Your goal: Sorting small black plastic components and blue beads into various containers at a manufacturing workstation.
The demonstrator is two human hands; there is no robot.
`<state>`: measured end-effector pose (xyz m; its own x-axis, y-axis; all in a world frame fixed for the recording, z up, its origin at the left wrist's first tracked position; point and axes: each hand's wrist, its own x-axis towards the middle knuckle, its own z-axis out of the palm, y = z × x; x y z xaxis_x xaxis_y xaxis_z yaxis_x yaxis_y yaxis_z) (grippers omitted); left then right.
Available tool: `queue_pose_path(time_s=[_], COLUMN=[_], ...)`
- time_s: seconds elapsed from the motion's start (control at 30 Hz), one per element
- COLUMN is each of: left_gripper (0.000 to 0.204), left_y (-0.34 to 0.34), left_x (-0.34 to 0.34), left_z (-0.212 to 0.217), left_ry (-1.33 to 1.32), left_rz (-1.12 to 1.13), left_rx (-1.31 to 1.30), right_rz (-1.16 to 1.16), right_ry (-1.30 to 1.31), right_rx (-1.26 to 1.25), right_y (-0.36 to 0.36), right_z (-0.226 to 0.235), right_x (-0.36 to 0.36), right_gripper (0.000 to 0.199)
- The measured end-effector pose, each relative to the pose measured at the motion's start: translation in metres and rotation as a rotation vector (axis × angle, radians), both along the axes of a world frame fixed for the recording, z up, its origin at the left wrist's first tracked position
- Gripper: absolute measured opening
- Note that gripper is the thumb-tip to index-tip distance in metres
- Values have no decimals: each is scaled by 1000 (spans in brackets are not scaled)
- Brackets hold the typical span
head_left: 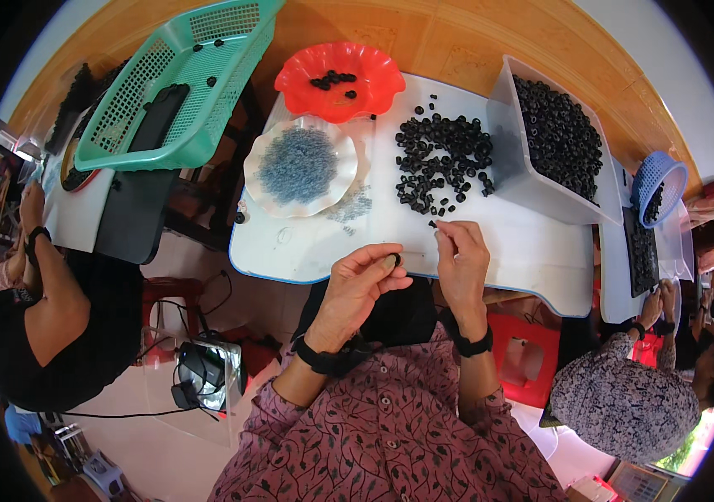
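Note:
My left hand pinches a small round black plastic part between thumb and fingertips, just over the front edge of the white table. Beside it, my right hand has thumb and forefinger closed on a tiny black piece, too small to name exactly. Beyond my right hand lies a loose spread of black round parts. A white scalloped plate holds a heap of tiny grey-blue pieces. Further back, a red scalloped bowl contains several black parts.
On the right stands a translucent bin full of black parts. A green mesh basket is at the back left. A blue basket sits on the neighbouring table. People work on both sides. A red stool stands below the table.

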<state>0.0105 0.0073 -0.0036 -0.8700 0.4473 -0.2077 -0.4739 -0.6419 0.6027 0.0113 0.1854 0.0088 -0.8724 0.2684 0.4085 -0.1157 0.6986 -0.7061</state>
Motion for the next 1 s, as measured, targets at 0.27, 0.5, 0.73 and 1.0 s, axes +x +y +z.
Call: queue_pose_path(time_s=[0.27,0.5,0.73,1.0], left_gripper=[23,22,21,22], left_y=[-7,-5,-2,-2], left_x=[9,17,21,26], left_z=[2,3,7,9], left_ry=[42,54,62,46], left_rz=[-45,6,-9,23], left_rx=[3,-7,-14,-27], right_rz=[-39,-78,-75,-50], right_ry=[49,30,96,63], right_rx=[195,223,226,131], right_y=[8,7,9,9], right_z=[-27,-32,-37,-33], right_x=[-17,-16,-15,-15], right_gripper=[9,6,8,7])
